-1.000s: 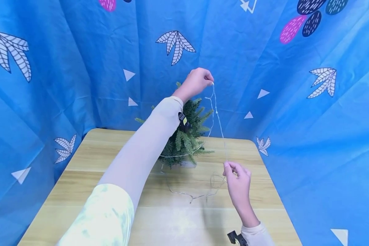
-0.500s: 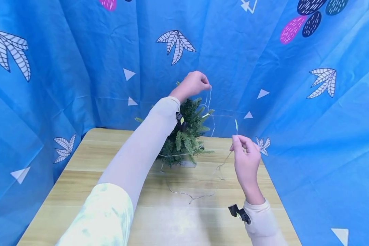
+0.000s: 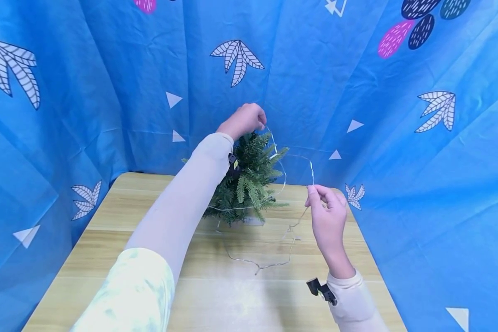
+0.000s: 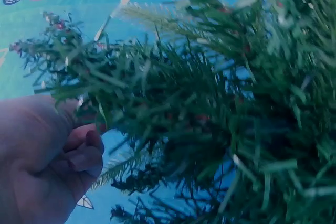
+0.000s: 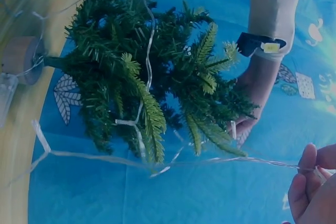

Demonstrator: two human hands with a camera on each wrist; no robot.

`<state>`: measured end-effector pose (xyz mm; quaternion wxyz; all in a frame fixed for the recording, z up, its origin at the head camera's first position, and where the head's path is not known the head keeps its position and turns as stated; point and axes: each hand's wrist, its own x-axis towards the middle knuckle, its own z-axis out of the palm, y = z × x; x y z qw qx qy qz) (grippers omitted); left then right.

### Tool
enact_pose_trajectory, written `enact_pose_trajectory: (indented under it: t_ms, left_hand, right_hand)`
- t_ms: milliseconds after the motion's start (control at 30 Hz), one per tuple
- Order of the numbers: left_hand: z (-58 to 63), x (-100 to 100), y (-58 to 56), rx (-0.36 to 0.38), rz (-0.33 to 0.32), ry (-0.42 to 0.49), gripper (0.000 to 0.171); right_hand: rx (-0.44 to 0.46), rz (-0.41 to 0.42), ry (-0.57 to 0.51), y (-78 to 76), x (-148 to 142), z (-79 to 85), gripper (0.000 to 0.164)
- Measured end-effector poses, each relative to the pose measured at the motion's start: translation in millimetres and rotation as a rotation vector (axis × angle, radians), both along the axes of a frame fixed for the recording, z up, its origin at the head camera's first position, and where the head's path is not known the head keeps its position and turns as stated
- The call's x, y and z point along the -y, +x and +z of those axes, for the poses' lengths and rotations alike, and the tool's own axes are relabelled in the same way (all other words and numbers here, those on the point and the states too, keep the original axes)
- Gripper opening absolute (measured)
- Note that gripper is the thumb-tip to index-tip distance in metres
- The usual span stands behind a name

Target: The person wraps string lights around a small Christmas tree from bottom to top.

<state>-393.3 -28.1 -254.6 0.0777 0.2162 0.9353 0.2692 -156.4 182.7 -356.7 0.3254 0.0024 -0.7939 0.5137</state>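
Observation:
A small artificial Christmas tree stands on the table, with a clear-wired string of lights partly wound round it. Reaching over its top, my left hand pinches the light string at the tree's upper right side. Needles hide some of the left fingertips in the left wrist view. My right hand pinches another stretch of the string between thumb and fingers, to the right of the tree. In the right wrist view the wire runs from those fingers past the branches.
The tree has a round wooden base, with a translucent box beside it. Loose wire lies looped on the wooden table in front. A blue patterned curtain surrounds the table on the sides and back.
My left hand has moved left and slightly down, closer to the treetop, with the wire. My right hand has risen along the right side, holding the string, then shifted slightly left.

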Motion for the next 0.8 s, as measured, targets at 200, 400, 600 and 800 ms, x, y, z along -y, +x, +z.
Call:
enact_pose_trajectory:
  t_ms: [200, 400, 600, 800]
  left_hand:
    - [10.8, 1.9, 9.6, -0.016, -0.060, -0.064, 0.032]
    - [26.7, -13.3, 32.6, -0.062, -0.205, -0.011, 0.028]
    - [27.2, -30.8, 54.7, 0.009, -0.350, 0.019, 0.025]
    - [20.1, -37.0, 67.4, 0.065, -0.404, 0.046, 0.025]
  right_hand:
    - [-0.008, 0.006, 0.007, -2.4, -0.7, -1.2, 0.028]
    - [-0.016, 0.014, 0.013, -5.4, -3.1, -2.3, 0.027]
    - [-0.024, 0.009, 0.011, -6.6, -4.8, -3.1, 0.026]
    - [-0.040, 0.014, 0.010, -5.9, -5.3, -1.2, 0.024]
